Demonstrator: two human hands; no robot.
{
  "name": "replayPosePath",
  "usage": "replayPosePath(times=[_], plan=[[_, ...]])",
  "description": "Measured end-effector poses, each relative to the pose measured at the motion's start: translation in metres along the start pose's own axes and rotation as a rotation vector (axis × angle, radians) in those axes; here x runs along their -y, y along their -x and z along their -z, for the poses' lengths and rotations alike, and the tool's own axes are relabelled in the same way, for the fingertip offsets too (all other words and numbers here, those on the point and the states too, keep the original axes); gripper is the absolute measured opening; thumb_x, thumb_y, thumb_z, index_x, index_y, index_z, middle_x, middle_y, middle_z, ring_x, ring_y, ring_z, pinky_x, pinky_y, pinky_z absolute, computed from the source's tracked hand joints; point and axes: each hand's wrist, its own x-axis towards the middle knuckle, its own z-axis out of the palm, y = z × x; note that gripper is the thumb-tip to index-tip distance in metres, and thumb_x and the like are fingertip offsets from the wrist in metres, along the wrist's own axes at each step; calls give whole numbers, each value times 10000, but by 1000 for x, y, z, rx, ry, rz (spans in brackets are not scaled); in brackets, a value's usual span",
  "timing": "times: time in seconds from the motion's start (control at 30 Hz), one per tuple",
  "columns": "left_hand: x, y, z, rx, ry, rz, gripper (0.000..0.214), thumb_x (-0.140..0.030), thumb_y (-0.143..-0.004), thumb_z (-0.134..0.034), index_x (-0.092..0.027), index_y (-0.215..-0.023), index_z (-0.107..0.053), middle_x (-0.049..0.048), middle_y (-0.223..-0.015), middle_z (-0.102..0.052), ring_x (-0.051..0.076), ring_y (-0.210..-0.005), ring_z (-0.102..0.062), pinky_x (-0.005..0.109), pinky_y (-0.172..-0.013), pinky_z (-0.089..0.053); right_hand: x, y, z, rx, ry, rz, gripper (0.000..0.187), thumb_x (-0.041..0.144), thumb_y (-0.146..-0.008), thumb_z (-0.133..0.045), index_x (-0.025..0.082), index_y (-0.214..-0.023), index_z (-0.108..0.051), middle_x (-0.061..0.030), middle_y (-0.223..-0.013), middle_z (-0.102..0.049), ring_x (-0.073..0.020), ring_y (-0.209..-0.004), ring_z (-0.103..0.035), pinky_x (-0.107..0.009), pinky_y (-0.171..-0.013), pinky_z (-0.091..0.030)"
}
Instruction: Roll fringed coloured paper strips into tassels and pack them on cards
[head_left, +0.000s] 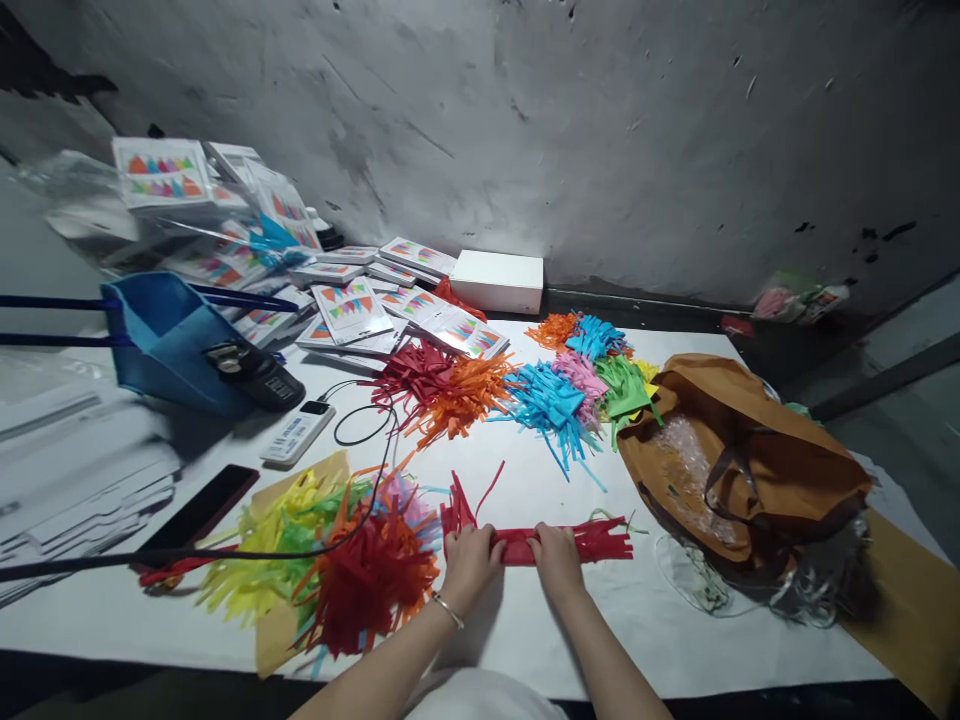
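Note:
A red fringed tissue-paper strip (600,541) lies stretched across the white table in front of me, its cut fringes spreading at both ends. My left hand (471,560) grips it near the left end, a bracelet on that wrist. Just to the right, my right hand (556,558) pinches the same strip, thumbs facing each other over a short flat stretch of red paper. Left of my hands sits a heap of red fringed tassels (367,580), with yellow-green tassels (277,550) beside it. Blue tassels (551,400) and orange tassels (469,395) lie beyond.
An open brown bag (675,400) stands at the right. Picture-printed packets (349,310) pile up at the back left, near a white box (496,282) and a blue bag (165,340). A black cable (225,553) crosses the left side above a phone (202,510) and a power bank (298,434).

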Motion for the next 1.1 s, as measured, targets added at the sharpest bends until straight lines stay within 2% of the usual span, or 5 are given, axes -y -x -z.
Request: replayPosePath(times=[0.33,0.47,0.7,0.83,1.1], plan=[[-1,-6,4,36,-117,15,320,-305,-897,-418,-170,-816,-696,109,-811,-695,295,-886,-586,404,-777,-308,-4,-3,-1,-17,21,-85,129,231,-880,-592,204,-754,-601,-31,-668,-674,-200,-655,-600,-304,-713,-363],[0,-9,2,46,-133,2,306,-309,-890,-431,-167,-815,-692,110,-806,-699,295,-881,-592,406,-779,-311,-1,2,9,-81,43,-93,100,174,-889,-542,183,-955,-617,-103,-928,-679,-254,-919,-594,-414,-893,-339],[0,-6,7,22,-131,-31,245,-311,-883,-471,-161,-893,-664,115,-888,-689,294,-920,-583,419,-817,-325,5,22,0,-17,-77,401,139,191,-861,-578,237,-983,-626,-34,-997,-650,-212,-994,-550,-451,-1050,-248],[0,10,2,-109,-66,-277,324,-314,-855,-569,-229,-1168,-564,93,-1262,-564,290,-1175,-454,469,-1001,-245,6,26,-12,-64,-73,332,146,117,-880,-520,213,-899,-629,-29,-931,-651,-192,-936,-558,-448,-1040,-262],[16,15,-11,-34,-2,-403,184,-194,-923,-471,-248,-889,-643,4,-931,-657,218,-929,-527,451,-952,-278,7,31,-11,-125,-42,218,70,215,-884,-589,256,-926,-627,-7,-1002,-650,-200,-1013,-540,-457,-1061,-228]])
